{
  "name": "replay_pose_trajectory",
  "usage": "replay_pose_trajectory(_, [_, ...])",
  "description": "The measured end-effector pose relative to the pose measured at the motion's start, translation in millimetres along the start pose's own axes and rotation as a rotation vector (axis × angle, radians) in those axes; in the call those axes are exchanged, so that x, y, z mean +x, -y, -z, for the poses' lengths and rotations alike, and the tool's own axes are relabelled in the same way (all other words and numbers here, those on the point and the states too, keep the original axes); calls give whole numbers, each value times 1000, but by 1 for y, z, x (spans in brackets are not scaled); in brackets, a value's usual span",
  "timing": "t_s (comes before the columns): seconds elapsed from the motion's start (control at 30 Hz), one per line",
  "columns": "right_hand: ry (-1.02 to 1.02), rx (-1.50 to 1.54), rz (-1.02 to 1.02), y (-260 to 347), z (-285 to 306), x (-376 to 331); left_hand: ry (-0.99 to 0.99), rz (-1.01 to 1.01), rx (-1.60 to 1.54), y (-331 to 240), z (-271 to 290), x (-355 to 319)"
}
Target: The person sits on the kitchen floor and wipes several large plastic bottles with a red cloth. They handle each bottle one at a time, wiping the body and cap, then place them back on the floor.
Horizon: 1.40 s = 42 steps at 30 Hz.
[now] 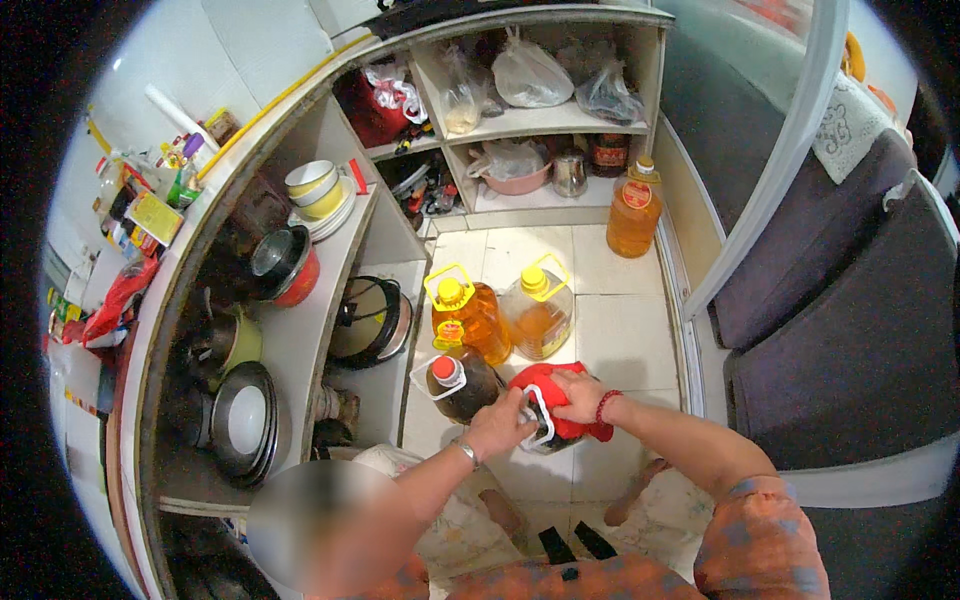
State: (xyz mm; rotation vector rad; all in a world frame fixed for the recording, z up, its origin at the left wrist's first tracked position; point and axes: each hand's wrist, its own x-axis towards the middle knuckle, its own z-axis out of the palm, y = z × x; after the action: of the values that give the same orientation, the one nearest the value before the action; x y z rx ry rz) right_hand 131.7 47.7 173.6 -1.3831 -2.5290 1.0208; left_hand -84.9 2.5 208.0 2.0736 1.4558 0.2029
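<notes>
In front of me on the tiled floor stands a dark container whose top is covered by a bunched red cloth or bag [538,380]. A white loop handle [541,418] sticks out on its near left side. My left hand [500,427] has its fingers closed at this handle. My right hand [582,396] presses down on the red material, fingers curled into it. Just left is a dark-filled plastic jug [466,392] with a red cap. Behind stand a yellow-capped oil jug [478,322] and a paler, partly filled jug [541,318].
Another oil jug [633,215] stands by the far shelf [560,212]. Bowls and plates [318,200], a red pot [295,280] and nested metal basins [248,425] fill the left shelves [330,330]. A sliding door frame [745,215] and dark cloth-covered furniture [840,330] bound the right.
</notes>
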Motion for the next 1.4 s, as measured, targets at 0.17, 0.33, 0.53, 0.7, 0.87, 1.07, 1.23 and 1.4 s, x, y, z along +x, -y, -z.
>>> replay_pose_trajectory(0.17, [-219,237,-52,-38,-8,-1,-25,87,-44,-22,-2,22])
replay_pose_trajectory(0.33, [-207,538,-143,-47,-1,-3,-102,119,-89,-31,-3,29])
replay_pose_trajectory(0.53, [-54,669,-386,-63,8,-10,-97,55,-57,-36,4,32])
replay_pose_trajectory(0.7, [55,651,-510,-100,-13,-23,-53,74,-24,-33,6,38])
replay_pose_trajectory(0.87, [62,747,-554,-74,-7,-35,-93,148,-71,-27,-1,32])
replay_pose_trajectory(1.07, [107,839,-469,-47,5,-40,-113,243,-235,-10,-11,30])
replay_pose_trajectory(1.23, [-181,849,-417,-64,-22,-34,-88,243,-302,-12,-23,37])
replay_pose_trajectory(1.4, [-297,877,-449,-24,-2,-34,196,384,-668,-21,-10,34])
